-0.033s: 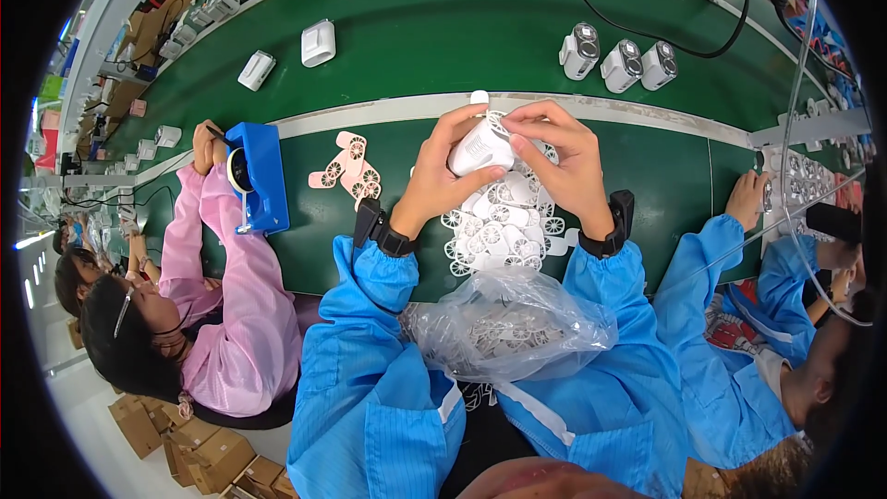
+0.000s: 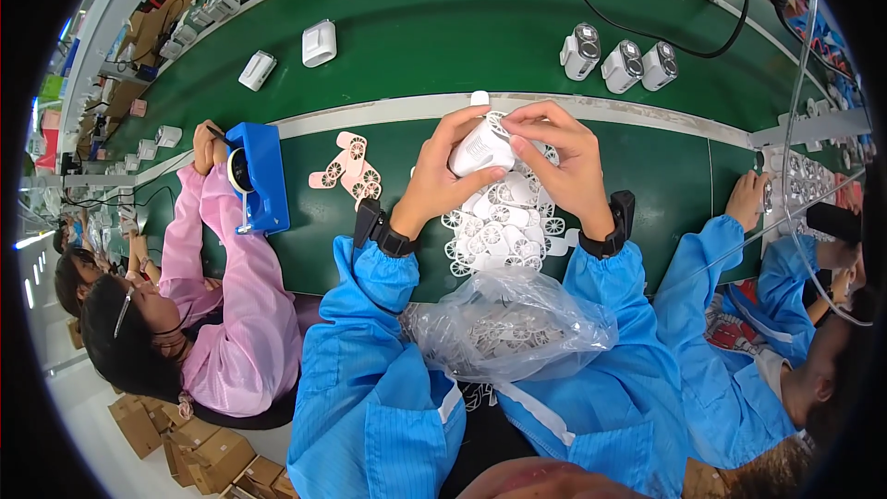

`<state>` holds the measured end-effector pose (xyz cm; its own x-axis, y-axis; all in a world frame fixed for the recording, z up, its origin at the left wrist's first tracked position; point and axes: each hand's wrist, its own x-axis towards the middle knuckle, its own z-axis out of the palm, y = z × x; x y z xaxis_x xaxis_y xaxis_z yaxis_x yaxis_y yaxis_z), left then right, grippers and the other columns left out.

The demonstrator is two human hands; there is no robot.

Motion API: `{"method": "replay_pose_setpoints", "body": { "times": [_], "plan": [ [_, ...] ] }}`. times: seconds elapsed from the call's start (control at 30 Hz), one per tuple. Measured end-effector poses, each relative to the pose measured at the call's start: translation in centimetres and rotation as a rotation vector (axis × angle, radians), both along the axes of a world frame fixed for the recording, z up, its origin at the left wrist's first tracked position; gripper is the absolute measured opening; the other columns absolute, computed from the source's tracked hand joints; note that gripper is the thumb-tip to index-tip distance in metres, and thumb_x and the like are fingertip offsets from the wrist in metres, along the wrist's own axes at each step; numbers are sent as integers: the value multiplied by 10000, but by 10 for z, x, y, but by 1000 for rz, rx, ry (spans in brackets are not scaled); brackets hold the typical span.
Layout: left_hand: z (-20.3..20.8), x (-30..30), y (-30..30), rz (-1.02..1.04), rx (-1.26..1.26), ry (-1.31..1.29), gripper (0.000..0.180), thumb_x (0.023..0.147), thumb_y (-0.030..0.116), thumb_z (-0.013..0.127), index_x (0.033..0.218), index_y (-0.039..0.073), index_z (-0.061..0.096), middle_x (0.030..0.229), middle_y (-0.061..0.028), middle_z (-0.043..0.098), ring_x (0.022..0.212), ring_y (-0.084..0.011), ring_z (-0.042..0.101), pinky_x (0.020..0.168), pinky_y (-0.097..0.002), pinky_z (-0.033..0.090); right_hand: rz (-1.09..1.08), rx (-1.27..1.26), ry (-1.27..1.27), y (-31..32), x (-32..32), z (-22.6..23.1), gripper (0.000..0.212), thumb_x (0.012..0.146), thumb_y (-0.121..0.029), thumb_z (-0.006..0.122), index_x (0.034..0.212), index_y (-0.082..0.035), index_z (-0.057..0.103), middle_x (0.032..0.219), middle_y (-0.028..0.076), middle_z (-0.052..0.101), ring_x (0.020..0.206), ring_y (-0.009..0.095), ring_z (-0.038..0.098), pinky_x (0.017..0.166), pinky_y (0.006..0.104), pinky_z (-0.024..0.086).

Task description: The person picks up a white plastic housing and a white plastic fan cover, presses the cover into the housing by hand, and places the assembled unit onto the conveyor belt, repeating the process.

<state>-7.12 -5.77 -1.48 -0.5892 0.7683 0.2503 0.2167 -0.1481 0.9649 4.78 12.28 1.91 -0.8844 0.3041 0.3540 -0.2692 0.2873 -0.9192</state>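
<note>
My left hand [image 2: 445,171] is closed around a white plastic housing [image 2: 480,150] with rows of vent slits on its side. At the housing's upper end sits a flat white piece with a spoked ring [image 2: 497,122], its rounded tab standing out past the housing. Thumb and fingers of my right hand [image 2: 564,157] pinch at this ring; the fingertips partly cover it. Beneath both hands lies a heap of similar white spoked-ring pieces [image 2: 499,236] on the green table. A clear plastic bag [image 2: 517,323] with more such pieces rests against my lap.
Pink spoked-ring pieces [image 2: 351,166] lie to the left, by a blue tape dispenser [image 2: 263,176] where a co-worker in pink sits. Beyond the pale rail [image 2: 388,111], white devices [image 2: 319,43] and several silver-topped ones [image 2: 622,66] stand on the green belt. Another co-worker in blue [image 2: 721,333] is at right.
</note>
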Motion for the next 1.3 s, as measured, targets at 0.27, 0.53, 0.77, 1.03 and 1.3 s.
{"method": "replay_pose_setpoints", "body": {
  "times": [0.27,0.53,0.77,1.03,1.3],
  "plan": [
    [0,-3,-2,-19,11,49,799,828,144,913,1500,46,494,1358,-184,673,1263,-244,650,1065,-371,508,-9,-4,10,-1,1,2,244,930,23,727,1165,8,792,1155,115,710,1055,215,685,900,322,541],
    [-3,-8,-6,-32,-30,206,735,852,141,893,1472,52,509,1318,-165,688,1198,-241,679,1032,-371,530,37,33,-17,1,1,0,297,906,4,751,1202,9,769,1190,126,700,1108,235,681,951,344,538],
    [11,-1,2,131,16,-463,476,933,115,785,1318,40,516,1240,-186,682,1140,-246,689,962,-376,547,-47,177,16,-32,-11,-5,834,718,-122,940,1459,-37,569,1345,140,629,1206,307,641,1016,401,518],
    [-13,0,4,232,475,-80,418,1007,336,580,1211,-17,488,1151,-244,615,1055,-253,632,933,-391,503,-90,151,54,-53,-13,-26,911,598,-154,994,1380,-52,538,1277,145,598,1187,333,625,1009,411,510],
    [-12,-2,1,323,440,93,419,1030,403,527,1168,13,458,1132,-259,627,1015,-285,635,939,-417,505,-80,192,89,-57,-15,-21,908,597,-165,1001,1372,-49,543,1249,144,609,1154,320,641,983,414,519]
  ]
}}
